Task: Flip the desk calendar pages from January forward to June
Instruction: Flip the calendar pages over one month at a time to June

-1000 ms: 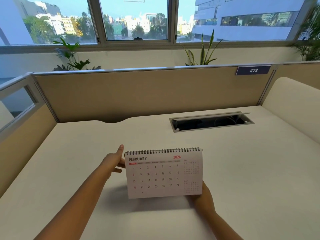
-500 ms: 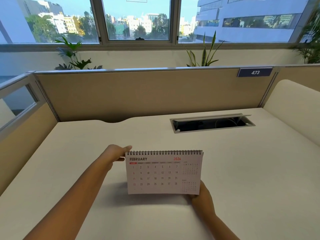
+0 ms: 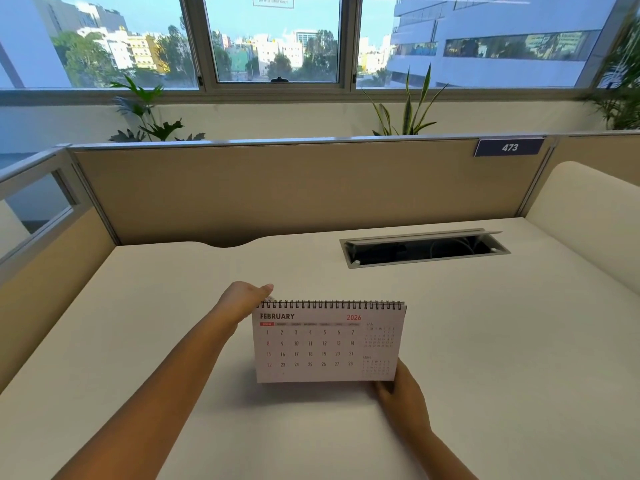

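Note:
A white spiral-bound desk calendar (image 3: 322, 344) stands on the cream desk (image 3: 485, 341), its front page reading FEBRUARY 2026. My left hand (image 3: 244, 301) reaches behind the calendar's top left corner, thumb lying along the wire binding; its fingers are hidden behind the pages. My right hand (image 3: 403, 393) grips the calendar's lower right corner, fingertips under the page edge.
A recessed cable tray (image 3: 424, 249) with a raised lid sits in the desk at the back right. Beige partition panels (image 3: 277, 192) close off the back and left. A curved cream panel (image 3: 588, 209) rises at the right. Plants stand beyond the partition.
My left hand slid from the calendar's left edge up and behind its top left corner, thumb now at the binding. The calendar page still shows February; my right hand stays at the lower right corner.

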Available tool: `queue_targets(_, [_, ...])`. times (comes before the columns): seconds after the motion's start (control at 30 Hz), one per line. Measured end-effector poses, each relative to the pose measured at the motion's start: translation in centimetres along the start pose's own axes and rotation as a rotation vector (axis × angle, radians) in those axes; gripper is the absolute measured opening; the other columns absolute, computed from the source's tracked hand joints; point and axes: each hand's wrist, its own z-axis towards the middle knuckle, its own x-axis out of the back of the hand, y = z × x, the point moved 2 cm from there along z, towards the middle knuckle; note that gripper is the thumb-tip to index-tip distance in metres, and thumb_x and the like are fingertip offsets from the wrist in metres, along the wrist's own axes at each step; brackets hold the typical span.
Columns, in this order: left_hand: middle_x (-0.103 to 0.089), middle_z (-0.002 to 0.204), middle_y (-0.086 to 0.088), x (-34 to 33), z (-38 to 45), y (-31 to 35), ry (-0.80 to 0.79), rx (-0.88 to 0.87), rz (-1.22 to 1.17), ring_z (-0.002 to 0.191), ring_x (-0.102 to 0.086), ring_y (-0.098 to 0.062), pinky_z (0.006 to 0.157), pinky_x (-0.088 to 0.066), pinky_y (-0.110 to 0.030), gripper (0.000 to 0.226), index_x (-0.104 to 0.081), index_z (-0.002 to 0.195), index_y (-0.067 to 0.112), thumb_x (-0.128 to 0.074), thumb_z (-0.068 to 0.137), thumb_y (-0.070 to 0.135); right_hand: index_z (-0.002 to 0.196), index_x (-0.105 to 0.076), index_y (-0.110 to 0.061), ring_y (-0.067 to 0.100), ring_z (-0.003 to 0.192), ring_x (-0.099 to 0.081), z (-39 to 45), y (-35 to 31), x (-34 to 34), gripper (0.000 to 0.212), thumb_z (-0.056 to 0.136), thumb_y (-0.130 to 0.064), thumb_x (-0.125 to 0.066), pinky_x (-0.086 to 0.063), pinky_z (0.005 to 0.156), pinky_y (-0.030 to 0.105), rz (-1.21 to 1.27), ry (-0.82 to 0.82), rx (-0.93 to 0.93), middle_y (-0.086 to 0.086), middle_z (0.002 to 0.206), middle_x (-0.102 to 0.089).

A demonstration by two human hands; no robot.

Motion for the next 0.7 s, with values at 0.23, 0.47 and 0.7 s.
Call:
queue_targets(0.23, [-0.067,0.096,-0.016,0.1,-0.4,0.9,0.123,-0.157,-0.249,0.084,-0.059,-0.026,0.066,-0.044,-0.033,0.021,-0.066,0.098,0.004,-0.054,0.088,0.018,0.106,-0.054,-0.033,0.004,0.084,-0.057,0.1,0.3,-0.2,0.029,0.080,-0.023,-0.063,-0.042,0.063,0.014,-0.007,-0.004,-0.003,-0.020,0.095,-0.059])
queue_targets(0.47, [-0.068,0.094,-0.017,0.9,-0.4,1.3,0.340,-0.235,-0.324,0.081,-0.060,-0.027,0.067,-0.050,-0.034,0.014,-0.062,0.081,0.006,-0.066,0.080,0.020,0.105,-0.056,-0.032,0.005,0.085,-0.059,0.2,0.4,-0.2,0.027,0.080,-0.024,-0.064,-0.043,0.063,0.016,0.007,0.001,0.000,-0.018,0.097,-0.062])
queue_targets(0.7, [-0.070,0.098,-0.017,0.5,-0.7,0.9,0.412,-0.294,-0.270,0.088,-0.064,-0.032,0.073,-0.056,-0.041,0.023,-0.063,0.092,0.004,-0.061,0.083,0.025,0.105,-0.054,-0.034,0.001,0.081,-0.057,0.2,0.4,-0.2,0.027,0.081,-0.027,-0.064,-0.042,0.063,0.012,0.005,0.004,0.004,-0.021,0.094,-0.059])
